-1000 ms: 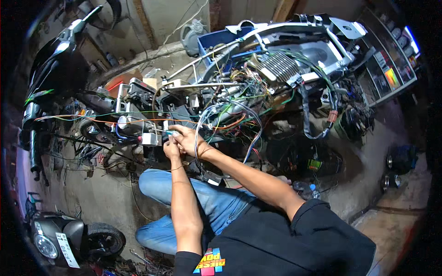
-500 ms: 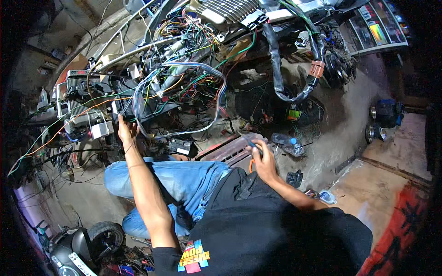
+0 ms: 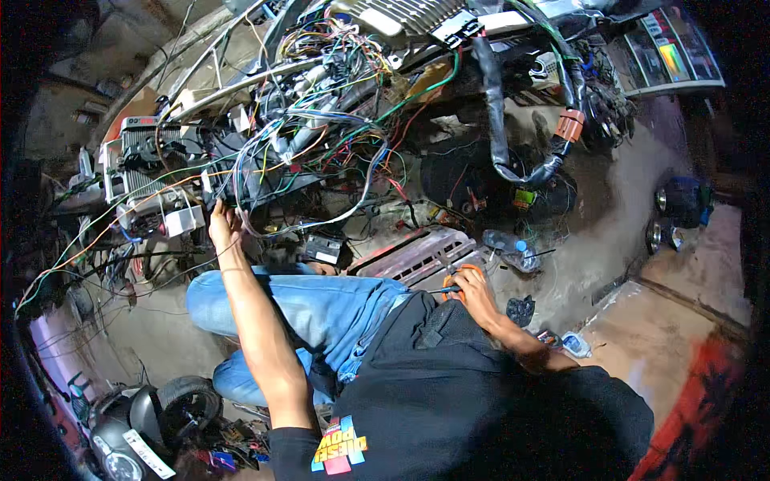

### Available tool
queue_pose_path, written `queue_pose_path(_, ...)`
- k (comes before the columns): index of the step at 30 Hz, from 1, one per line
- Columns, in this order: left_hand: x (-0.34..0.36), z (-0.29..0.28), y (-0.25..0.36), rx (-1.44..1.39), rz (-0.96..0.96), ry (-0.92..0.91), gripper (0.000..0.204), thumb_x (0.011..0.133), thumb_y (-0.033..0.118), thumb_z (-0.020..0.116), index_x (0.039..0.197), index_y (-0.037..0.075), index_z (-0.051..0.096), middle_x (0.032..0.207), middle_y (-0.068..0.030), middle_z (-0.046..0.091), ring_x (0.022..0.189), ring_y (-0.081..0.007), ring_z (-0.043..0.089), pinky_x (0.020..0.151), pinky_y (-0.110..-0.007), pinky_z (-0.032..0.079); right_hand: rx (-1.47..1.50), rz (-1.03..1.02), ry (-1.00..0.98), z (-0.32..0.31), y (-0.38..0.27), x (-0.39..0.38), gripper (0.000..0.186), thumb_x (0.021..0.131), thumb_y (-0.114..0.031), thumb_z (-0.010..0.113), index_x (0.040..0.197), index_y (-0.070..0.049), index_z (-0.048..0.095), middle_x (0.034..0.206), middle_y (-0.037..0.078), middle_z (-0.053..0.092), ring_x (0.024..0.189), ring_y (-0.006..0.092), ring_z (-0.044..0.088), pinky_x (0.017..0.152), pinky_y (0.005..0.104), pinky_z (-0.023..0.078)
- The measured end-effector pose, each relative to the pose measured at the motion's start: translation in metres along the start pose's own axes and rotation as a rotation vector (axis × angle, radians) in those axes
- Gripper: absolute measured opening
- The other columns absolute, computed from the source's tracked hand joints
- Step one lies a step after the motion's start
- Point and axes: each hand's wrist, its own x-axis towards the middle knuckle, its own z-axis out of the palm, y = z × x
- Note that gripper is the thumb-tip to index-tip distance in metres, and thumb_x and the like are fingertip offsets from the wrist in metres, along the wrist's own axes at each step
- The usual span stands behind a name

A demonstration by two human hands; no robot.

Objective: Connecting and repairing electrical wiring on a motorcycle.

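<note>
My left hand (image 3: 225, 226) reaches up to the lower left bend of a looped bundle of thin coloured wires (image 3: 341, 223). Its fingers are closed at the bundle's edge; the exact grip is partly hidden. In front of my waist, my right hand (image 3: 475, 293) is curled round a tool with orange looped handles (image 3: 456, 275), which looks like scissors. A dark slim part shows by the fingers. Above the loop lies a dense tangle of wiring (image 3: 329, 48) with connectors. Long green and orange wires run off to the left from near my left hand.
A finned metal unit (image 3: 401, 14) and a thick black-wrapped cable (image 3: 499, 120) lie at the top. Another finned unit (image 3: 144, 183) stands at left. A slotted panel (image 3: 413, 255), a plastic bottle (image 3: 513, 247) and a motorbike (image 3: 132, 433) rest around me.
My right hand has turned and drawn down slightly, so more of the orange handles shows. The wire loop has shifted and narrowed. My left fingers have closed in more.
</note>
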Motion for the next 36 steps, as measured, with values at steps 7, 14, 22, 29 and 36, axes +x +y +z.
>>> queue_pose_path(7, -0.076, 0.0, 0.015, -0.092, 0.072, 0.114, 0.042, 0.091, 0.031, 0.064, 0.128, 0.012, 0.058, 0.127, -0.0055, 0.056, 0.093, -0.0228, 0.062, 0.08, -0.046, 0.052, 0.059, 0.03, 0.042, -0.014, -0.005, 0.022, 0.017, 0.083, -0.01, 0.066, 0.099, -0.005, 0.063, 0.097, 0.013, 0.057, 0.097, 0.0331, 0.054, 0.086, 0.0432, 0.044)
queue_pose_path(14, -0.197, -0.031, 0.017, 0.313, 0.572, -0.115, 0.024, 0.102, 0.018, 0.054, 0.119, 0.003, 0.059, 0.105, -0.0051, 0.06, 0.088, -0.0123, 0.063, 0.074, -0.026, 0.054, 0.082, 0.014, 0.172, -0.024, -0.016, 0.087, 0.01, 0.087, -0.005, 0.057, 0.094, 0.0, 0.062, 0.095, 0.016, 0.058, 0.096, 0.0362, 0.055, 0.086, 0.0444, 0.045)
queue_pose_path(22, -0.253, -0.175, 0.011, 0.193, 0.732, 0.21, 0.025, 0.102, 0.02, 0.055, 0.117, 0.0, 0.055, 0.099, -0.0088, 0.059, 0.081, -0.0145, 0.06, 0.072, -0.029, 0.055, 0.155, 0.022, -0.185, 0.016, -0.033, 0.18, 0.02, 0.087, -0.013, 0.059, 0.102, 0.0, 0.064, 0.101, 0.022, 0.066, 0.097, 0.0398, 0.064, 0.085, 0.0458, 0.05)
queue_pose_path(29, -0.252, -0.343, -0.04, 0.459, 0.396, 0.812, 0.029, 0.099, 0.016, 0.055, 0.119, -0.005, 0.056, 0.105, -0.0117, 0.059, 0.09, -0.02, 0.059, 0.069, -0.033, 0.057, 0.05, -0.166, -0.583, 0.082, -0.058, 0.211, 0.029, 0.09, -0.021, 0.057, 0.11, -0.003, 0.065, 0.112, 0.024, 0.065, 0.108, 0.0401, 0.06, 0.094, 0.0452, 0.047)
queue_pose_path(36, -0.255, -0.358, -0.058, 1.07, 0.52, 1.208, 0.034, 0.09, 0.02, 0.055, 0.113, -0.004, 0.062, 0.113, -0.0276, 0.057, 0.106, -0.0422, 0.056, 0.088, -0.051, 0.046, -0.033, -0.167, -0.704, 0.107, -0.094, 0.228, 0.032, 0.093, -0.022, 0.055, 0.116, -0.001, 0.063, 0.112, 0.023, 0.066, 0.109, 0.038, 0.061, 0.094, 0.0429, 0.047)
